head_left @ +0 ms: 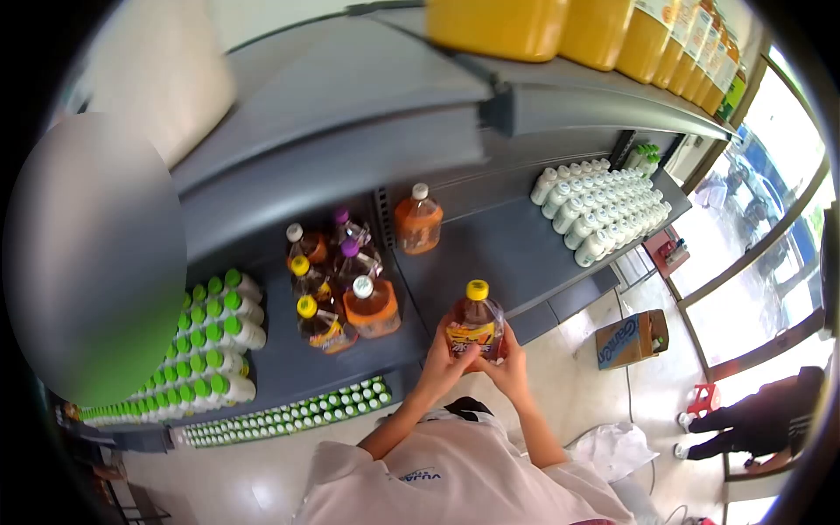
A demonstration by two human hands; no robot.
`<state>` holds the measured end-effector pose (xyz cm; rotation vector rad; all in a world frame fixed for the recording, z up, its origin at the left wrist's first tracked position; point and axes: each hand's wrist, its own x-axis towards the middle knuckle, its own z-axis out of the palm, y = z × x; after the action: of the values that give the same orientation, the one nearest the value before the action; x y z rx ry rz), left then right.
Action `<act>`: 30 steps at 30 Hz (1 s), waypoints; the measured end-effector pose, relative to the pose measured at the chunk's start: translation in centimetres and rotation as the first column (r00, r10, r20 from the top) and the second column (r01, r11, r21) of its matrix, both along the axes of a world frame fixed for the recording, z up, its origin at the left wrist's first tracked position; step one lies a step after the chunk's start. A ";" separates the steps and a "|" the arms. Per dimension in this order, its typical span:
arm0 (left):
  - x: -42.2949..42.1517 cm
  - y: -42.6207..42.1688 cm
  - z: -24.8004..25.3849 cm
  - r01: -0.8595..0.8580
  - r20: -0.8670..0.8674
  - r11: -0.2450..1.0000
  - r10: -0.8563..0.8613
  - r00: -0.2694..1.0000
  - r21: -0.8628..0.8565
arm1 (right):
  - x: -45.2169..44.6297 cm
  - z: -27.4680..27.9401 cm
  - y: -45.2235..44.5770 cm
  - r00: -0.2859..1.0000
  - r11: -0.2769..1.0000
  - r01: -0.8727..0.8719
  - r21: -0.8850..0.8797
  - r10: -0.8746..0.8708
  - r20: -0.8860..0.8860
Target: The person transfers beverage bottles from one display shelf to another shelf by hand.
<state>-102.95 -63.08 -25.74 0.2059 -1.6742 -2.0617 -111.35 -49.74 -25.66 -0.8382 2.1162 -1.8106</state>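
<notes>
Both my hands hold one upright bottle (473,320) of dark drink with a yellow cap and a yellow-and-red label. My left hand (443,360) wraps its left side, and my right hand (507,363) grips its right side, in front of the grey shelf (464,262). To the left on the shelf stand several large bottles: two with yellow caps, one of them a yellow-capped bottle (322,325) at the front, two with purple caps, and an orange-labelled bottle (373,308) with a white cap. Another orange-labelled bottle (419,220) stands alone farther back.
Rows of white bottles with green caps (229,332) fill the shelf's left. Small white bottles (595,210) stand in rows at right. Juice bottles (499,26) sit on the shelf above. A cardboard box (632,339), a white bag (614,451) and a person (770,411) are at right.
</notes>
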 end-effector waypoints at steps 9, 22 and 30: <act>-8.0 -3.9 -3.8 -0.187 -0.004 0.976 0.188 0.982 -0.113 | -12.0 -0.7 -4.2 0.925 0.959 -0.238 0.157 0.273 -0.263; -12.3 -8.5 -5.3 -0.466 0.068 0.769 0.545 0.836 -0.438 | -20.1 -4.7 -12.5 0.843 0.911 -0.411 -0.036 0.365 -0.395; -14.4 -8.7 -2.4 -0.487 0.153 0.780 0.577 0.802 -0.392 | -20.4 -5.9 -14.8 0.877 0.920 -0.391 0.036 0.384 -0.288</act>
<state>-117.33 -71.78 -28.13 0.7827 -1.8192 -1.3404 -131.75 -64.52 -31.57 -1.4954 1.8985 -1.5782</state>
